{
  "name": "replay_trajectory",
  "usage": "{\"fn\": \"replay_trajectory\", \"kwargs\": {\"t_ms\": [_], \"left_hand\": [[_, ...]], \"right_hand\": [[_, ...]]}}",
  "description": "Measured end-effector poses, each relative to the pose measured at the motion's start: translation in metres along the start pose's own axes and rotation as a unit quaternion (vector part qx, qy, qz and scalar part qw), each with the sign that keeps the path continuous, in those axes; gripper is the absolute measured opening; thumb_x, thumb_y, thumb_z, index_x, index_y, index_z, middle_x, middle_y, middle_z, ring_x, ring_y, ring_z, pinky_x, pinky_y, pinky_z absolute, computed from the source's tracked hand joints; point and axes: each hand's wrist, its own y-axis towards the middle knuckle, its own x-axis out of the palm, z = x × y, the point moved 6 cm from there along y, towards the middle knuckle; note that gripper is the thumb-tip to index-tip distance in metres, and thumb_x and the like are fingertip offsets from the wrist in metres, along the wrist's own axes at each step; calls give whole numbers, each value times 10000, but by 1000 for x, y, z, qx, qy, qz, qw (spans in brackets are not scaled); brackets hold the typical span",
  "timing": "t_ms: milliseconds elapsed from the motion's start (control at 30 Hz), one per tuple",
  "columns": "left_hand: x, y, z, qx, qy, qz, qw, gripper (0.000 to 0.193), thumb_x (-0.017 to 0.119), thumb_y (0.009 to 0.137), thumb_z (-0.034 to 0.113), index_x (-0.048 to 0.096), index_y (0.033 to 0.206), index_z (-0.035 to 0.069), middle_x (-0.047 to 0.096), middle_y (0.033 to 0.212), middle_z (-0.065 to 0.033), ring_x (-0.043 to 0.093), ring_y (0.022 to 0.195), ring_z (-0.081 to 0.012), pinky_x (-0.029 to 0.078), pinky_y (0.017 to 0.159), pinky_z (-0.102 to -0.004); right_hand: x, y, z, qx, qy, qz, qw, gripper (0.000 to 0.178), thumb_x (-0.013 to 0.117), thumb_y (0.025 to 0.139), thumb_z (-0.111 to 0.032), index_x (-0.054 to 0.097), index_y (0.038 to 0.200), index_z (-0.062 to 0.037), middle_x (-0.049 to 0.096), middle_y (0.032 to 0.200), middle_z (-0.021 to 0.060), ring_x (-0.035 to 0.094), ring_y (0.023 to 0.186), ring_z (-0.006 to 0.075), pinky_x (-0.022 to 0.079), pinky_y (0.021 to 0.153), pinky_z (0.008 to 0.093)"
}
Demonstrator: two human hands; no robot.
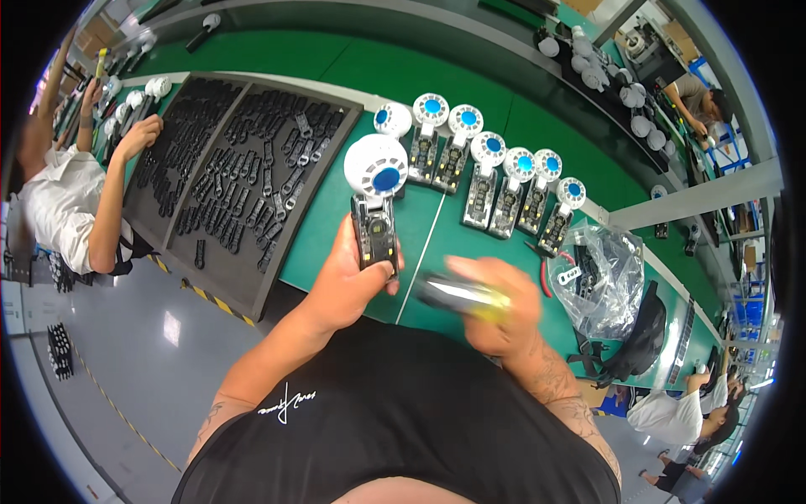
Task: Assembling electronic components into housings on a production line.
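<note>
Held upright over the table's near edge is a handheld device (375, 228), with a white round head, a blue disc and a black body showing inner parts. My left hand (337, 290) is wrapped round its lower body, thumb on the front. To its right, my right hand (510, 304) grips a blurred dark tool with a yellow end (462, 296); motion hides its exact kind. The tool is apart from the device. Beyond my hands, several similar devices (481, 193) lie in a slanting row on the green table (336, 231), blue discs facing up.
At left, a grey divided tray (294, 227) holds many black parts. Red-handled pliers (546, 279), a clear plastic bag (617, 290) with parts and a black bag (642, 340) lie at right. A co-worker (75, 197) reaches beside the tray; metal posts (697, 197) frame the bench.
</note>
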Motion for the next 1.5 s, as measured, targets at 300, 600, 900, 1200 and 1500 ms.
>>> {"fn": "replay_trajectory", "kwargs": {"t_ms": [300,600,900,1200,1500], "left_hand": [[-4,-3,-7,18,-81,-62,995,923,481,775,-148,241,1617,143,560,1260,-134,584,959,-209,526,769,-330],[-2,-7,1,19,-110,-78,991,1005,481,742,-153,204,1653,166,545,1296,-126,577,1017,-216,522,783,-344],[-9,-13,-2,9,-113,-71,991,1011,479,730,-156,208,1649,169,545,1309,-142,595,1067,-240,521,780,-357],[-7,-6,-2,17,-88,-87,992,956,500,765,-141,237,1636,153,570,1299,-141,612,1033,-242,522,759,-344],[-4,-9,5,-28,-87,-61,994,752,544,896,-41,314,1601,84,601,1266,-174,635,985,-241,555,694,-326]], "right_hand": [[7,4,-2,58,8,-34,998,424,734,902,-55,707,1324,-75,679,828,42,603,623,231,476,571,357],[-15,-13,-8,44,172,137,974,433,727,906,-78,709,1336,-122,682,825,52,646,645,261,479,568,379],[-15,-6,-14,82,146,36,985,389,712,885,-41,722,1274,-52,706,849,77,618,632,236,472,561,362],[-10,3,-12,68,179,16,981,337,679,933,-26,704,1257,64,706,889,83,589,671,159,487,610,299],[-14,-8,4,94,192,70,974,299,676,959,-18,714,1247,48,695,924,94,570,692,161,458,630,281]]}}
